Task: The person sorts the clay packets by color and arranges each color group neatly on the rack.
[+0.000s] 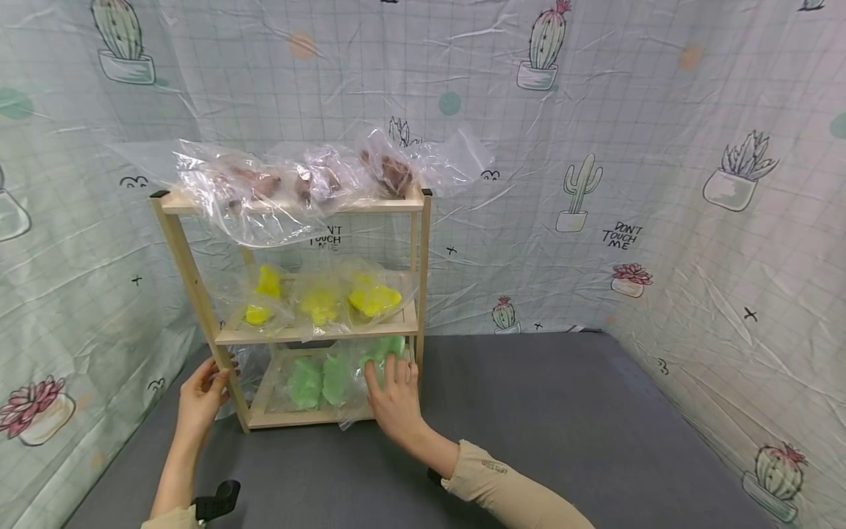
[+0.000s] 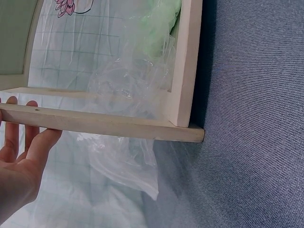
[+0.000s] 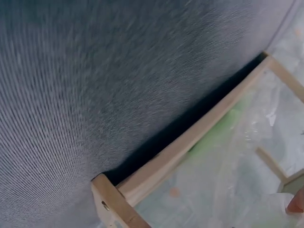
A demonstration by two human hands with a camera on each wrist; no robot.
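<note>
My left hand (image 1: pixel 201 393) grips the front left post (image 2: pixel 95 121) of a small wooden shelf rack (image 1: pixel 317 336), with thumb and fingers on opposite sides of the post. At the right end of the bottom shelf is my right hand (image 1: pixel 395 400), its fingers extended and spread over a clear plastic bag with a green thing (image 1: pixel 390 345) inside. Two more bagged green pieces (image 1: pixel 304 383) lie to its left. In the right wrist view only a fingertip (image 3: pixel 297 202) shows, against clear plastic.
Bagged yellow pieces (image 1: pixel 320 303) lie along the middle shelf. Brown things in clear bags (image 1: pixel 390 175) cover the top shelf, their plastic hanging over its edges. Beneath the rack is a dark grey cloth surface (image 1: pixel 529 419). Cactus-print sheeting (image 1: pixel 489 242) encloses the back and sides.
</note>
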